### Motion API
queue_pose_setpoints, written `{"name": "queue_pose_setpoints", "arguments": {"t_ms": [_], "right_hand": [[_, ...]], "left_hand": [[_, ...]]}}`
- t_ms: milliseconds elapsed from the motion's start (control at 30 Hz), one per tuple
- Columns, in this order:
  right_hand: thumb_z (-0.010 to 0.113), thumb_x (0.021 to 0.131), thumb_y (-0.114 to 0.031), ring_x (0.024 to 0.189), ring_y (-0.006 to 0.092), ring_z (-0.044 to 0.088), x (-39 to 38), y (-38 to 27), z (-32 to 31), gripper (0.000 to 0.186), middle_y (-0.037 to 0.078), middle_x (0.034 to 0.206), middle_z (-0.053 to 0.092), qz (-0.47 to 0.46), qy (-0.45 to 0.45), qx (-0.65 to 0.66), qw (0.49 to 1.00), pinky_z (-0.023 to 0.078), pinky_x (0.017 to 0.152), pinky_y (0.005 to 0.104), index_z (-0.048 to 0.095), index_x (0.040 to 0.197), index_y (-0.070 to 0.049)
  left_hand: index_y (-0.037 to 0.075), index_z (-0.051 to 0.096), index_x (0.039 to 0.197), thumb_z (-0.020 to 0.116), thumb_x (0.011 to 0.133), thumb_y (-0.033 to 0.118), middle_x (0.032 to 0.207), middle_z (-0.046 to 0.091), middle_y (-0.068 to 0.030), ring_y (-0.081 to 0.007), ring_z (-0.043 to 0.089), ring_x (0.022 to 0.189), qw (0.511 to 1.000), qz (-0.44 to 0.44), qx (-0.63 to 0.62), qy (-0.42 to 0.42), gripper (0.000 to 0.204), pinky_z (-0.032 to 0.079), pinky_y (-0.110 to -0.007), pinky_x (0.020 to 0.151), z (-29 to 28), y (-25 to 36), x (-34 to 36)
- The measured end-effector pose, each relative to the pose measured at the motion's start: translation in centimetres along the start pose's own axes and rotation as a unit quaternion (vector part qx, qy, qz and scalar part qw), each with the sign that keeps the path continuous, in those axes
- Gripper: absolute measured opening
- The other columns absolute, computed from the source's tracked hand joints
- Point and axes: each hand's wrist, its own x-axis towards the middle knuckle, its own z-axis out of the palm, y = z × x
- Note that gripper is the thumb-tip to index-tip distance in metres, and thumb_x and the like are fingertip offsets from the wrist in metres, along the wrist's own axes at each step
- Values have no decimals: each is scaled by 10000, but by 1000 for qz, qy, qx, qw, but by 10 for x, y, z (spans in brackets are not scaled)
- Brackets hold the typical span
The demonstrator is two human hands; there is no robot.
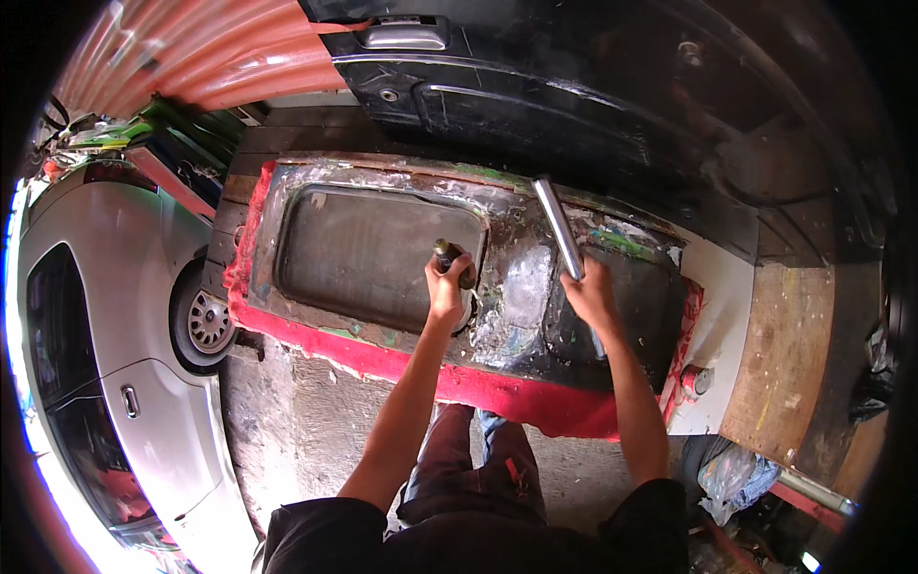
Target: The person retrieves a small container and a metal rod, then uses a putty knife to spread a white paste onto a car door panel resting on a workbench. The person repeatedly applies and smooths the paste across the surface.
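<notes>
My left hand (pixel 448 286) is closed around a stubby tool with a dark olive handle (pixel 446 252). Its working end is hidden behind my fingers, close to the right rim of the panel's large recess. Gripped in my right hand (pixel 593 293) is a shiny silver metal bar (pixel 558 222), raised at a slant over the panel's right half. Beneath both hands lies a worn vehicle panel (pixel 382 253) with two rounded recesses. Bare, scraped metal and flaking paint show between the recesses. A red cloth (pixel 521 400) lies under the panel and hangs over the near edge.
A large black vehicle panel (pixel 593 105) stands along the far side. On the left is a silver car (pixel 115 287). A red can (pixel 698 381) sits at the right beside a wooden board (pixel 776 359). Plastic bags (pixel 734 478) lie lower right.
</notes>
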Motion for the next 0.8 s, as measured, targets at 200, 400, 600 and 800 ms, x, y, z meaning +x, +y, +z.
{"name": "queue_pose_setpoints", "arguments": {"t_ms": [200,400,600,800], "right_hand": [[672,791,-103,577,160,586,-72,77,48,142,103,640,590,61,14,35,997,458,536,355,621,868,5],[703,753,-113,682,308,664,-135,112,69,208,177,725,652,126,1,127,984,510,633,405,632,897,19],[689,788,-92,582,197,612,-134,112,61,188,96,658,618,187,-16,175,967,493,561,367,626,935,8],[655,827,-41,486,90,511,-105,86,36,157,-2,610,532,198,-85,245,945,402,448,288,601,973,-17]], "left_hand": [[14,571,915,572,788,-2,832,576,-65,-167,555,754,989,29,-144,-6,128,442,-281,685,-8,-1,-11],[21,569,889,584,794,23,818,588,-43,-138,539,759,998,-9,-52,-19,97,429,-276,709,9,0,-1],[23,556,780,555,777,51,696,588,-74,-151,537,621,997,10,-32,-73,28,428,-290,601,21,-2,13],[1,618,818,539,750,12,642,544,-18,-96,452,504,999,-18,3,-34,105,341,-257,464,25,-8,11]]}}
